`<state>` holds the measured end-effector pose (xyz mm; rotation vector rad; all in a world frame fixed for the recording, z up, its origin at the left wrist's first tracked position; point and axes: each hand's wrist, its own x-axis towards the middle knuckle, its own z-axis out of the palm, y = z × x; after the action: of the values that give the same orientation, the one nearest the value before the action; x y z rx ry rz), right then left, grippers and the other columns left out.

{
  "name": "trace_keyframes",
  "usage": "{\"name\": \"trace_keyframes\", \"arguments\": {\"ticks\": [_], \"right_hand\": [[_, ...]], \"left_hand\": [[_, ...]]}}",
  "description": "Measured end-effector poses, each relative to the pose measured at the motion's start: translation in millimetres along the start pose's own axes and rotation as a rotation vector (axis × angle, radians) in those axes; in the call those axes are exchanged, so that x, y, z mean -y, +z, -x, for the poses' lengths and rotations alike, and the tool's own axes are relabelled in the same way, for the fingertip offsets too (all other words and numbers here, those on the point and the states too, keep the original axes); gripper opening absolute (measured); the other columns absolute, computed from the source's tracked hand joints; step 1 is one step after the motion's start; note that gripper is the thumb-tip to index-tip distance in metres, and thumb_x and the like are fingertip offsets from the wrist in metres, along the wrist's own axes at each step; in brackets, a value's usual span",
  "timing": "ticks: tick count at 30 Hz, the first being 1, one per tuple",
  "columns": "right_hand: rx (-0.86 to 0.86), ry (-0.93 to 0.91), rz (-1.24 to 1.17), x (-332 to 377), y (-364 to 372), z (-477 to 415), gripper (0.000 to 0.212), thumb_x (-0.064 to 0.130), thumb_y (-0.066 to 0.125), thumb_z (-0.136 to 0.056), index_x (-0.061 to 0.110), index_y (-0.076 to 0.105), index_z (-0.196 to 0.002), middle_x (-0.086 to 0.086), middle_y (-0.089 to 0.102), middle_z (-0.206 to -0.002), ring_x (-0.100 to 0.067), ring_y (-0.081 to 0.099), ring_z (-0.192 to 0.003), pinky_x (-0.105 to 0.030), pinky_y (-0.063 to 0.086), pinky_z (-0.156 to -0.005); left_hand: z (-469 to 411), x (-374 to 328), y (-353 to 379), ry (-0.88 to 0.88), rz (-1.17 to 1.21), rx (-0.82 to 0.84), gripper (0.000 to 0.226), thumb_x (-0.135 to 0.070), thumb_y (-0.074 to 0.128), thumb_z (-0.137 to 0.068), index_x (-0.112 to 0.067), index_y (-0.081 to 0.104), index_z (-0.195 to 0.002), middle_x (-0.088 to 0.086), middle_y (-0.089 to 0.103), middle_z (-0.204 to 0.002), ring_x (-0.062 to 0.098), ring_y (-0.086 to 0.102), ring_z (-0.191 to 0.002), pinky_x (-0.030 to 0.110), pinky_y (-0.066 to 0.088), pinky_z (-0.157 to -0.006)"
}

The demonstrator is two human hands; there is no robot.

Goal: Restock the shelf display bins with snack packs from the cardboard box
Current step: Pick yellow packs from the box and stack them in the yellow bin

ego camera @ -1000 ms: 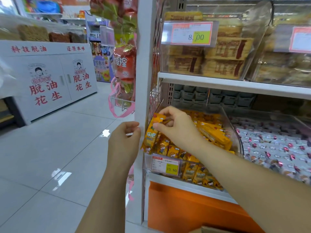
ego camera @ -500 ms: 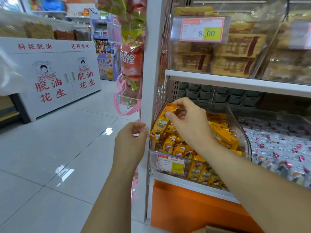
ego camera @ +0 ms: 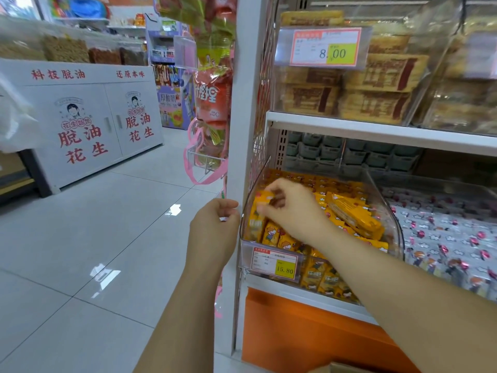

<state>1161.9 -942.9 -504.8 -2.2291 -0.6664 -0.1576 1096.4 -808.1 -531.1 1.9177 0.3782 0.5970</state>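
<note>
White on your far left is a cabinet (ego camera: 80,125) printed with red characters, standing on pale glossy floor tiles (ego camera: 94,238) that catch the ceiling lights. Further right, red and green snack bags (ego camera: 212,103) hang in a column just beside the white shelf upright (ego camera: 242,90). Your left hand (ego camera: 212,230) hangs in front of that upright, close to the left corner of the clear display bin (ego camera: 395,224). Its back is toward you and its fingers are curled in, and you cannot tell whether it holds anything. Your right hand (ego camera: 293,214) reaches over the bin's front wall and pinches a yellow snack pack (ego camera: 265,197) between thumb and fingertips at the bin's left side; the pack is blurred and tilted above the others. The bin is heaped with more yellow packs (ego camera: 355,214), and a price label reading 15.80 (ego camera: 274,265) sits on its front. On the shelf board (ego camera: 376,130) above, another clear bin holds brown-and-yellow packs (ego camera: 382,74) behind a label reading 8.00 (ego camera: 326,47). To the right of your arm, the neighbouring bin is full of pale packs with pink marks (ego camera: 451,238). Below the bins runs an orange base panel (ego camera: 309,332), and a corner of the cardboard box (ego camera: 347,368) shows at the bottom edge.
</note>
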Motion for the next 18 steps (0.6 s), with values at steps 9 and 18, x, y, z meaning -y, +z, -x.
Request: {"name": "trace_keyframes", "arguments": {"ticks": [9, 18], "right_hand": [[0.403, 0.067, 0.346, -10, 5, -18, 0.048, 0.032, 0.072, -0.081, 0.022, 0.044, -0.12, -0.001, 0.057, -0.109, -0.02, 0.055, -0.093, -0.037, 0.049, -0.08], [0.423, 0.017, 0.246, -9, 14, -20, 0.052, 0.031, 0.074, -0.078, 0.023, 0.043, -0.118, -0.001, 0.058, -0.111, -0.017, 0.057, -0.089, -0.034, 0.05, -0.078]], "left_hand": [[-3, 11, 2, -0.01, -0.081, 0.037, 0.016, -0.016, 0.056, -0.093, -0.018, 0.066, -0.106, -0.016, 0.058, -0.087, 0.006, 0.055, -0.089, 0.02, 0.037, -0.079], [-3, 9, 5, 0.009, -0.09, 0.034, 0.013, -0.015, 0.056, -0.093, -0.017, 0.066, -0.102, -0.015, 0.057, -0.085, 0.004, 0.054, -0.086, 0.016, 0.037, -0.074]]}}
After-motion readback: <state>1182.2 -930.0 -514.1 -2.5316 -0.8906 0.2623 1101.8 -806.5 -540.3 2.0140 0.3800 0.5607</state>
